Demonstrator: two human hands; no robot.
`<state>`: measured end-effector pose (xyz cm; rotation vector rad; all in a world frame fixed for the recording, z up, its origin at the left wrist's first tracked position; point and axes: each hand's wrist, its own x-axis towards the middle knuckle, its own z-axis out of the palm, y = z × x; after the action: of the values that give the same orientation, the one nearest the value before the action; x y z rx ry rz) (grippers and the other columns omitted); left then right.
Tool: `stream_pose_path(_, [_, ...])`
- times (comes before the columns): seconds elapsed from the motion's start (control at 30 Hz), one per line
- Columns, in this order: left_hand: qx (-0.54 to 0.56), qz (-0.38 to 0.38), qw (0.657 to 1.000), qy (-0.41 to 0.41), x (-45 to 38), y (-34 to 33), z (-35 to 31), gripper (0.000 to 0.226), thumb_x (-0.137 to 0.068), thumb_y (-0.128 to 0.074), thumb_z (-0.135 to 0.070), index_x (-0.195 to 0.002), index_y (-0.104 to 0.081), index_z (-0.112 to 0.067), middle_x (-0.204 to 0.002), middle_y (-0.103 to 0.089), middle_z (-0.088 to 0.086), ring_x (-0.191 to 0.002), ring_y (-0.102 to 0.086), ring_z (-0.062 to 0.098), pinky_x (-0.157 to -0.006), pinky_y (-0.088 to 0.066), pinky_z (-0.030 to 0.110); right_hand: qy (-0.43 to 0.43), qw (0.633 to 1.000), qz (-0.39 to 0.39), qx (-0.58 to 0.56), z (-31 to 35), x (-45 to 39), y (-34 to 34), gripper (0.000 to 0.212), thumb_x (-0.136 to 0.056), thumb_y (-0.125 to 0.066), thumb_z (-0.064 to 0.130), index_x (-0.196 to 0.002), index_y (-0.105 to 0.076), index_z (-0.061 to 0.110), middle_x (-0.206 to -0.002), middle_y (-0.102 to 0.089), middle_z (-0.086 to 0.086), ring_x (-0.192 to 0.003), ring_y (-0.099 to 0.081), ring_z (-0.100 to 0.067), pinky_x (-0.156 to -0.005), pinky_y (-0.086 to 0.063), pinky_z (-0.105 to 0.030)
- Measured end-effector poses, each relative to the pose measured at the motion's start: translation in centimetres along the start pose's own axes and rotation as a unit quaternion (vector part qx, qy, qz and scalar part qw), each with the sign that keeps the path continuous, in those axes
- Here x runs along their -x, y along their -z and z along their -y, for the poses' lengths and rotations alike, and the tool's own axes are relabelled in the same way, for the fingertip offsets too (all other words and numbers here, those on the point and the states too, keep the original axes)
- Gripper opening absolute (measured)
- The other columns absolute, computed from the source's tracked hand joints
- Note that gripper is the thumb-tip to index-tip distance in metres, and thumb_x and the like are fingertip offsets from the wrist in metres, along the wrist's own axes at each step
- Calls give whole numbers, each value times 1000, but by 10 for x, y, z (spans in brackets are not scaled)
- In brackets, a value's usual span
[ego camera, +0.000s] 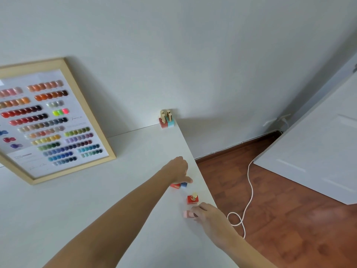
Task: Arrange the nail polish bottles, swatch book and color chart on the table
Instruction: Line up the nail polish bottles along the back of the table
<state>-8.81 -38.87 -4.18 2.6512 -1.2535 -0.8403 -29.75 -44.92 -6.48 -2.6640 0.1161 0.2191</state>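
Note:
A framed color chart (pixel 48 120) leans against the wall at the back left of the white table (pixel 96 190). Several gold-capped nail polish bottles (pixel 166 119) stand clustered at the table's far right corner. My left hand (pixel 178 170) reaches across and closes over a red bottle (pixel 175 185) and a blue bottle (pixel 184 185) near the right edge. A red bottle with a gold cap (pixel 192 199) stands alone just in front of them. My right hand (pixel 207 214) grips a pink bottle (pixel 187 214) close to the edge. No swatch book is in view.
The table's right edge runs diagonally past both hands, with a wooden floor (pixel 280 209) below. A white cable (pixel 247 192) loops on the floor. A white door (pixel 318 147) stands open at the right.

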Motion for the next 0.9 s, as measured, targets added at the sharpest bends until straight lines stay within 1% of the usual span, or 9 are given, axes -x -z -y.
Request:
stream_pose_path(0.13, [-10, -13, 1000, -3, 0, 4, -3, 35, -84, -65, -34, -101, -70, -3, -101, -58, 10, -96, -60, 23, -74, -48, 29, -9, 1000, 12, 1, -1, 3, 8, 20, -93, -52, 15, -112, -58, 17, -109, -60, 0, -96, -56, -19, -77, -45, -27])
stream_pose_path(0.23, [-10, -3, 1000, 2, -1, 8, -1, 33, -85, -66, -31, -101, -72, -3, -101, -65, 11, -94, -64, 22, -69, -46, 25, -9, 1000, 19, -6, -3, 5, 19, 22, -93, -53, 18, -115, -57, 18, -111, -59, 0, -98, -56, -18, -81, -43, -22])
stream_pose_path(0.3, [-1, -4, 1000, 3, -1, 11, 2, 34, -85, -68, -31, -103, -71, -3, -103, -67, 12, -94, -65, 23, -71, -46, 24, -8, 1000, 23, -19, -4, 5, 30, 24, -93, -53, 16, -116, -58, 18, -110, -60, 0, -96, -56, -17, -80, -41, -17])
stream_pose_path(0.43, [19, -37, 999, -6, 1, 26, 8, 35, -86, -69, -30, -108, -70, -3, -108, -65, 12, -98, -62, 25, -78, -46, 26, 11, 999, 23, -44, -2, 5, 59, 24, -92, -55, 14, -116, -60, 20, -108, -61, 3, -95, -58, -14, -83, -46, -18])
stream_pose_path(0.53, [31, -69, 997, -8, 7, 49, 19, 34, -86, -68, -30, -109, -70, -4, -108, -63, 11, -99, -60, 24, -80, -46, 28, 21, 996, -1, -83, 5, 0, 86, 21, -90, -58, 12, -107, -65, 22, -91, -58, 20, -83, -55, 2, -74, -38, -5])
stream_pose_path(0.6, [28, -87, 996, -6, 14, 67, 30, 32, -87, -68, -31, -106, -70, -5, -108, -62, 11, -98, -59, 24, -79, -49, 31, 27, 993, -21, -110, 11, -6, 106, 21, -85, -63, 8, -98, -68, 24, -80, -54, 27, -76, -55, 7, -69, -39, -5])
stream_pose_path(0.73, [13, -115, 993, 18, 29, 94, 58, 30, -87, -65, -31, -102, -71, -6, -108, -60, 10, -98, -58, 25, -82, -52, 37, 39, 988, -74, -132, 19, -31, 138, 23, -81, -65, 4, -96, -69, 22, -80, -64, 16, -78, -58, 5, -67, -39, -2])
stream_pose_path(0.83, [-1, -120, 992, 47, 36, 101, 79, 29, -88, -63, -28, -103, -71, -5, -108, -61, 10, -96, -60, 25, -83, -52, 37, 37, 986, -101, -128, 21, -66, 150, 22, -83, -65, 3, -99, -69, 18, -81, -62, 25, -80, -59, 6, -70, -41, -3])
stream_pose_path(0.9, [-1, -120, 991, 65, 37, 102, 92, 26, -87, -63, -26, -99, -71, -4, -107, -62, 10, -94, -61, 26, -80, -51, 36, 31, 988, -108, -110, 20, -94, 151, 19, -85, -62, 4, -100, -69, 15, -80, -65, 14, -75, -60, -1, -67, -42, -8])
